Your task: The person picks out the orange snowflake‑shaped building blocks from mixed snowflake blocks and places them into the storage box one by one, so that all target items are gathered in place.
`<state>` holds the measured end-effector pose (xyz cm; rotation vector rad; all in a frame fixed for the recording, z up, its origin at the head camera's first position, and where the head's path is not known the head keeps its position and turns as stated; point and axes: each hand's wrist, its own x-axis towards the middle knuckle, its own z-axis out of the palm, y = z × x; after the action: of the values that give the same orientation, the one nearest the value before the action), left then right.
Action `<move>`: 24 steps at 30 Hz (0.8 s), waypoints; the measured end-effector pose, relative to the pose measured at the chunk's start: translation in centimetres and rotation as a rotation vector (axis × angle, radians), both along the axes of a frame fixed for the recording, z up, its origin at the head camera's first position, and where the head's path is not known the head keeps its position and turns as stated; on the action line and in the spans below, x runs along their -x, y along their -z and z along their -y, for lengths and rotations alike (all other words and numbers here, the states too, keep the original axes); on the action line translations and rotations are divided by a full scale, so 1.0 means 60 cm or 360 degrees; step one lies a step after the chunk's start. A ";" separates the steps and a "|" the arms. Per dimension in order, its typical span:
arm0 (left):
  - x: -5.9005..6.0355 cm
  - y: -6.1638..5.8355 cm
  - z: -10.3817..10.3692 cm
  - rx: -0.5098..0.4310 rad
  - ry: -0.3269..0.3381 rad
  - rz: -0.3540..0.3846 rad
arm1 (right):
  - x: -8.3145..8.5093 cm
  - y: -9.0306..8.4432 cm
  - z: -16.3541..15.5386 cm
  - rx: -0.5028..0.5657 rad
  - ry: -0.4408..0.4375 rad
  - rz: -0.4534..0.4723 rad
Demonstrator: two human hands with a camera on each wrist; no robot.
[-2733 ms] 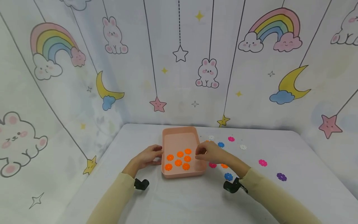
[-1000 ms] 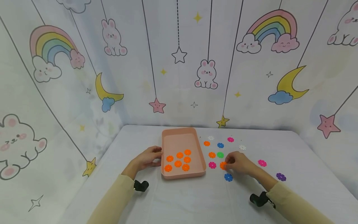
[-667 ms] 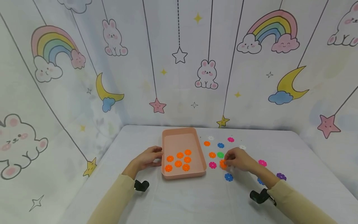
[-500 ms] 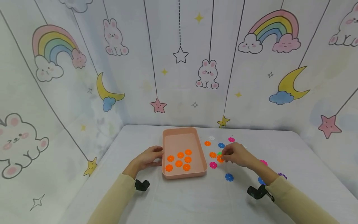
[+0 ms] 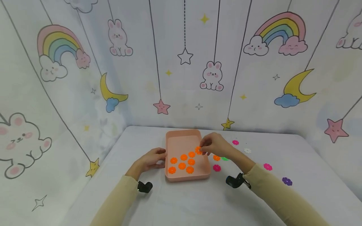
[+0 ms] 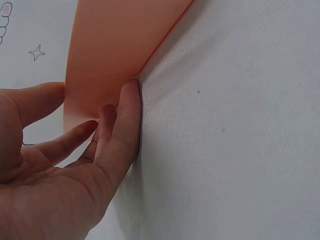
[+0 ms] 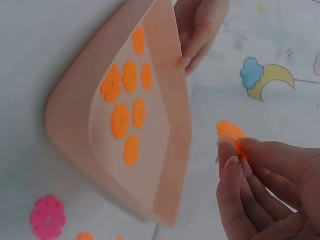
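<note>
A pink tray sits mid-table with several orange flower discs lying in it. My right hand hovers over the tray's far right part and pinches one orange flower disc between thumb and fingertips. The right wrist view shows that pinched disc above the tray's rim. My left hand rests on the table with straight fingers pressed against the tray's outer left wall.
Loose flower discs lie right of the tray: orange, green, pink, another pink, white, pink and purple. A printed cloth backdrop walls the table on three sides.
My right hand picked an orange disc off the table right of the tray and carried it left and up over the tray. The left hand stayed at the tray's wall.
</note>
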<state>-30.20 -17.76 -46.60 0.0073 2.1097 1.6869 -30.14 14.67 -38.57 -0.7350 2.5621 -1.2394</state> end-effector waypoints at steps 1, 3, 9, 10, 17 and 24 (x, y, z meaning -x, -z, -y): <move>0.000 0.000 0.000 -0.0009 0.0001 0.0002 | 0.004 -0.001 0.012 0.0003 -0.0009 0.0017; 0.000 0.000 0.000 -0.0028 -0.0003 0.0002 | 0.013 -0.001 0.033 -0.0010 -0.0029 0.0041; -0.002 -0.003 -0.001 -0.0018 -0.0017 0.0002 | 0.047 0.003 0.086 -0.0028 -0.0131 0.0120; -0.002 -0.004 -0.001 -0.0009 -0.0017 0.0002 | 0.053 0.006 0.094 -0.0018 -0.0147 0.0141; 0.000 -0.003 -0.001 0.0002 -0.0026 0.0019 | 0.095 0.040 0.139 -0.0080 -0.0125 0.0169; -0.001 -0.005 -0.002 0.0011 -0.0042 0.0019 | 0.114 0.064 0.164 -0.0339 -0.0005 0.0181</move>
<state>-30.14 -17.64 -46.30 -0.0328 2.1155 1.6905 -36.97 4.83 -42.39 -0.6052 2.5463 -0.9578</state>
